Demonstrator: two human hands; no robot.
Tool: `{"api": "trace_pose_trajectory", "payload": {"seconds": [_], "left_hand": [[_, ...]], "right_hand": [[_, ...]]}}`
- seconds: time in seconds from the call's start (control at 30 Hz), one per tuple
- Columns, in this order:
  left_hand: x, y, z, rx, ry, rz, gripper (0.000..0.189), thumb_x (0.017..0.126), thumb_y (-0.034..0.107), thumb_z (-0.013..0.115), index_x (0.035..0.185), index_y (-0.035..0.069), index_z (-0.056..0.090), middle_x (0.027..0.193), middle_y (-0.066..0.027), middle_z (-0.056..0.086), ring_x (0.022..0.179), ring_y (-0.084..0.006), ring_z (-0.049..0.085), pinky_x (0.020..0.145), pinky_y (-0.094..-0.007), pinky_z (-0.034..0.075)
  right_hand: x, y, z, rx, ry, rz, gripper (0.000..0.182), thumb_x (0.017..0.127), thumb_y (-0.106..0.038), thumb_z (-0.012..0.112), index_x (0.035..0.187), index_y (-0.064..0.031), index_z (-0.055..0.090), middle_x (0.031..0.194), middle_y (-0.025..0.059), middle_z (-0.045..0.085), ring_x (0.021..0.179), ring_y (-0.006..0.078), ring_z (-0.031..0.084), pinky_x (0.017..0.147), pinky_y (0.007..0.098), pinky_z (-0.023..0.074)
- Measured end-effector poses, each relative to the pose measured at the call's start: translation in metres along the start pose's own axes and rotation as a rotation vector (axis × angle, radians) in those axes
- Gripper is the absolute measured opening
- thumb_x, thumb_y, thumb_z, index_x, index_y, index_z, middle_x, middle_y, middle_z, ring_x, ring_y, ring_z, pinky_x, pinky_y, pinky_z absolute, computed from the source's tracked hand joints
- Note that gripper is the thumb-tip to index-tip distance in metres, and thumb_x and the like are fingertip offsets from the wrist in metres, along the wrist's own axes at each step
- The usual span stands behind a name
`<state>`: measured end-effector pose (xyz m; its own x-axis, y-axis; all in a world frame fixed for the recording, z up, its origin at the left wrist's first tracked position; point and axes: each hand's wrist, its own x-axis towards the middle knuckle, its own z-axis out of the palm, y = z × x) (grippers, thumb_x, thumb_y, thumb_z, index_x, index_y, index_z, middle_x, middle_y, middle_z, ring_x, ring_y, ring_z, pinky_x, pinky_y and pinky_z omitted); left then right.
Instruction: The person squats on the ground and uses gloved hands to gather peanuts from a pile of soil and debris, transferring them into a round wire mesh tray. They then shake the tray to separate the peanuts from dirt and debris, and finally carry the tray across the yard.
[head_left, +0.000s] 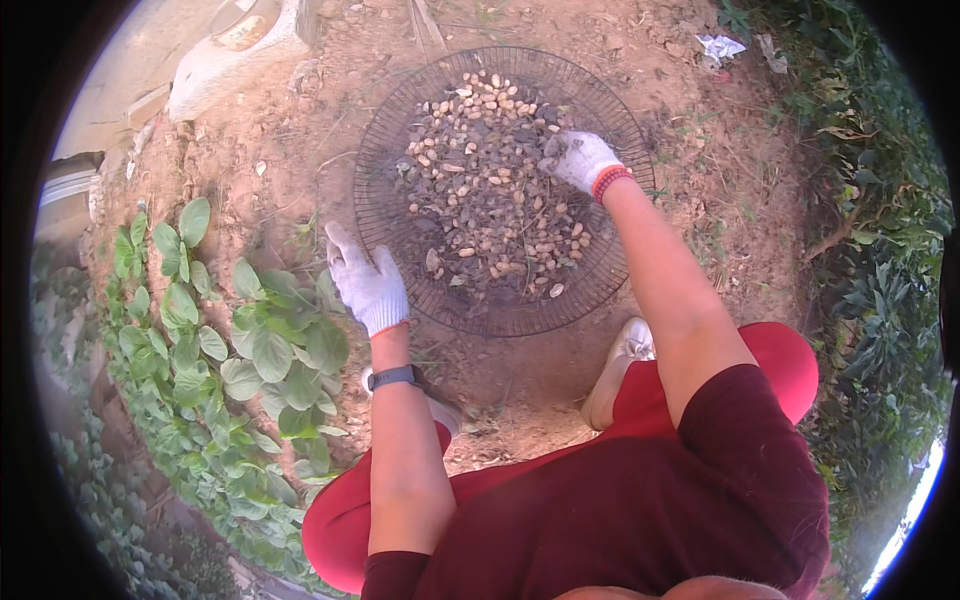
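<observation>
A round wire-mesh tray (491, 330) lies on the bare soil before me. On it are spread many unshelled peanuts (510, 267), mixed with dark soil clods and dry leaf bits (480, 202). My left hand (365, 281), in a white knitted glove, is at the tray's left rim with its fingers apart and nothing in it. Over the right part of the tray is my right hand (579, 159), gloved too, its soiled fingers curled down at the edge of the heap. Whether anything is between those fingers is hidden.
Leafy green plants (270, 352) grow close by on the left, and dense foliage (885, 300) lines the right side. A pale block (232, 67) stands at the upper left. Crumpled white litter (720, 47) lies at the upper right. My shoes (626, 360) are just below the tray.
</observation>
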<state>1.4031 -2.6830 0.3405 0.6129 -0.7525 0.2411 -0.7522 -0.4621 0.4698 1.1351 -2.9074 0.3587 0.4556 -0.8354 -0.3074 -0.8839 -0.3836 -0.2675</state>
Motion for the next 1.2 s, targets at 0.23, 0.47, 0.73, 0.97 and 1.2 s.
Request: {"api": "trace_pose_trajectory", "payload": {"seconds": [0.23, 0.47, 0.73, 0.97, 1.2], "left_hand": [[-0.005, -0.002, 0.003, -0.062, 0.007, -0.087, 0.08, 0.082, 0.016, 0.064, 0.148, 0.002, 0.021, 0.143, -0.0283, 0.037, 0.129, -0.0399, 0.04, 0.108, -0.0448, 0.032], [-0.017, -0.042, 0.024, -1.191, -0.444, -1.056, 0.061, 0.087, 0.015, 0.063, 0.14, 0.003, 0.036, 0.103, -0.0117, 0.063, 0.085, -0.0224, 0.063, 0.075, -0.0326, 0.052], [-0.022, -0.011, 0.033, -1.152, -0.522, -0.663, 0.048, 0.076, -0.007, 0.054, 0.123, 0.0, 0.049, 0.105, -0.0082, 0.062, 0.086, -0.0183, 0.061, 0.076, -0.0315, 0.052], [-0.014, 0.016, 0.007, -1.405, -0.448, -0.645, 0.084, 0.071, -0.016, 0.042, 0.148, 0.009, 0.024, 0.126, -0.0154, 0.055, 0.103, -0.0257, 0.062, 0.085, -0.0349, 0.053], [-0.008, 0.033, -0.001, -1.28, -0.487, -0.52, 0.098, 0.068, -0.019, 0.037, 0.153, 0.017, 0.006, 0.136, -0.0155, 0.048, 0.113, -0.0272, 0.057, 0.092, -0.036, 0.051]], "right_hand": [[-0.008, 0.054, -0.064, 1.626, 0.626, 0.299, 0.019, 0.093, -0.024, 0.059, 0.09, -0.0054, 0.062, 0.077, 0.0069, 0.064, 0.068, 0.0155, 0.063, 0.055, 0.029, 0.051], [0.015, 0.045, 0.012, 0.677, 0.595, 0.156, 0.043, 0.092, -0.045, 0.056, 0.119, -0.0117, 0.06, 0.1, 0.0161, 0.065, 0.091, 0.0271, 0.062, 0.081, 0.0394, 0.0489], [0.01, -0.078, 0.063, 0.053, 0.046, 0.079, 0.095, 0.072, -0.08, 0.049, 0.145, -0.0216, 0.036, 0.152, 0.0228, 0.026, 0.137, 0.0451, 0.023, 0.114, 0.0514, 0.0197], [-0.082, -0.083, 0.064, -0.028, -0.16, -0.219, 0.073, 0.074, -0.065, 0.056, 0.133, -0.0224, 0.051, 0.13, 0.0186, 0.047, 0.12, 0.0356, 0.041, 0.104, 0.0484, 0.0321], [-0.023, -0.055, 0.076, 0.056, 0.268, 0.117, 0.08, 0.08, -0.062, 0.05, 0.138, -0.0074, 0.044, 0.131, 0.0238, 0.048, 0.121, 0.0395, 0.041, 0.106, 0.0456, 0.0322]]}}
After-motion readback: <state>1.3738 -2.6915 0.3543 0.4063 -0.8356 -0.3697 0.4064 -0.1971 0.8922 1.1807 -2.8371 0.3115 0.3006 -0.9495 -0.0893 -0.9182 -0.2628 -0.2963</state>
